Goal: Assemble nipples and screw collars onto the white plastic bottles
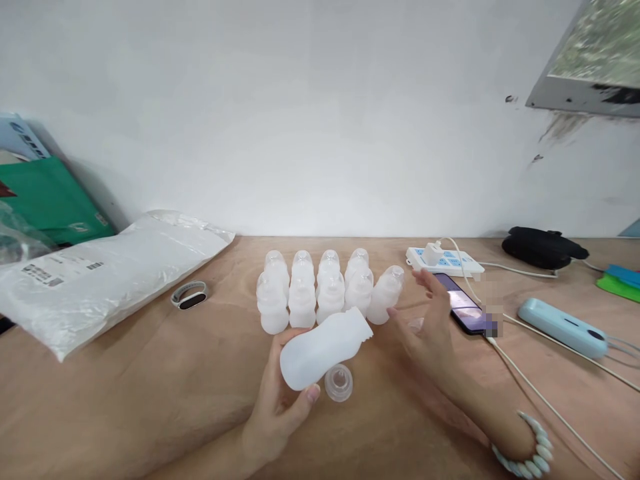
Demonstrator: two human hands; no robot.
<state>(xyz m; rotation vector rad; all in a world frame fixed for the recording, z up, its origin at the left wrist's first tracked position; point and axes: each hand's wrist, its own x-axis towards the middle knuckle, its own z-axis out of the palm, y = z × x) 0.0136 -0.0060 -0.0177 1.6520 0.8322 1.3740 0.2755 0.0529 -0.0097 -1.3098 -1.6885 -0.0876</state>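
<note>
My left hand (pixel 280 407) grips a white translucent baby bottle (pixel 320 353) around its lower body. The bottle is tilted, its threaded neck bare and pointing up to the right. Below it on the table lies a clear bottle nipple with its ring (pixel 339 383). My right hand (pixel 425 327) is raised with fingers apart, right of the bottle and not touching it. Another clear piece (pixel 416 325) shows partly behind that hand. Behind the held bottle, several capped baby bottles (pixel 303 293) stand in rows. One more bottle (pixel 386 293) stands at their right end.
A white plastic mailing bag (pixel 125 267) and a fitness band (pixel 190 295) lie to the left. On the right are a power strip (pixel 445 260), a phone (pixel 463 303), cables, a light-blue device (pixel 563 327) and a black pouch (pixel 543 248). The wall closes off the back.
</note>
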